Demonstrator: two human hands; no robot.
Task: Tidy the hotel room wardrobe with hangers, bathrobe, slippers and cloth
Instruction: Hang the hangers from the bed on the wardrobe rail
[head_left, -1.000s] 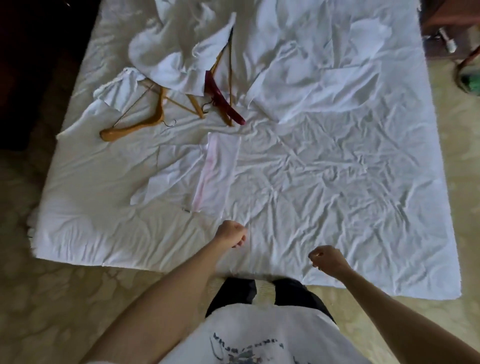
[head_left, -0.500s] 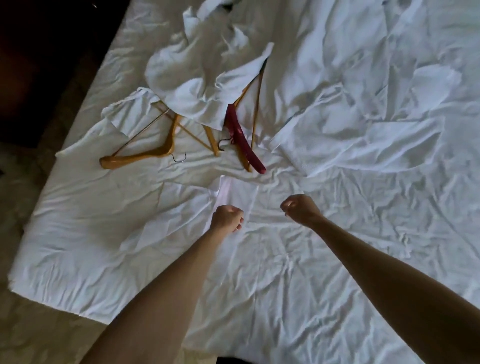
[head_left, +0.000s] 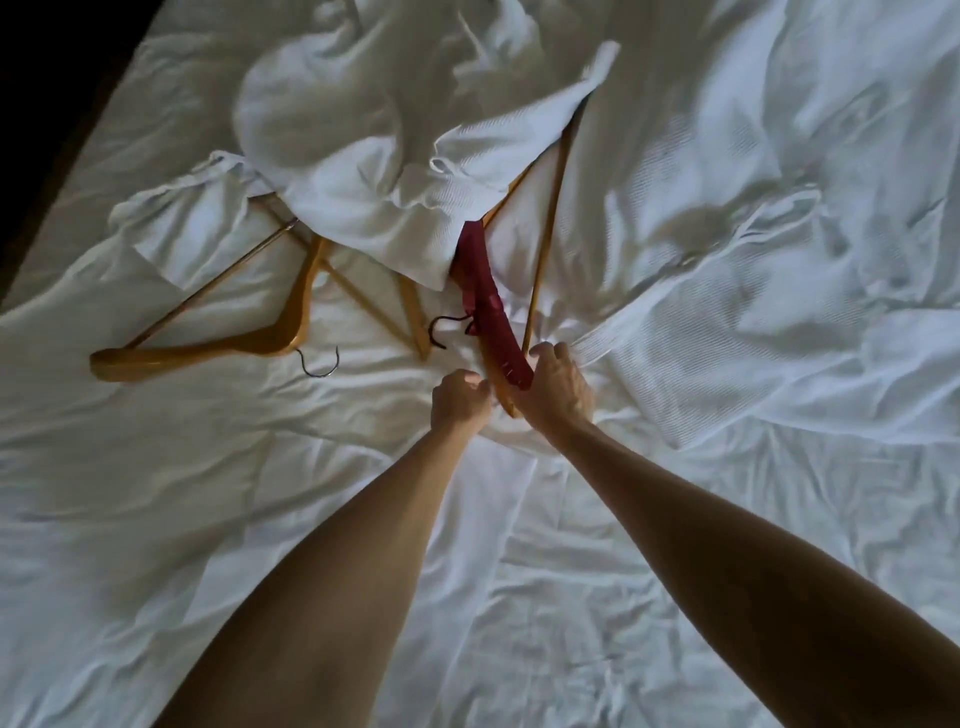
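Observation:
A crumpled white bathrobe (head_left: 374, 171) lies on the bed and covers the far ends of several hangers. One wooden hanger (head_left: 208, 351) lies free at the left, its hook toward me. A dark red padded hanger (head_left: 483, 291) sticks out from under the robe, beside a wooden hanger (head_left: 548, 218). My right hand (head_left: 558, 387) curls its fingers over the red hanger's near end. My left hand (head_left: 460, 400) is closed, right beside that end and touching the sheet. A thin white cloth (head_left: 514, 519) lies flat between my forearms.
The wrinkled white bed sheet (head_left: 753, 493) fills nearly the whole view. A rumpled white duvet (head_left: 779, 208) is bunched at the right. The bed's left edge drops to a dark floor (head_left: 31, 104).
Both arms have reached forward from the bed's near edge to the hangers. My right hand went from a fist in the air to fingers over the red hanger's end.

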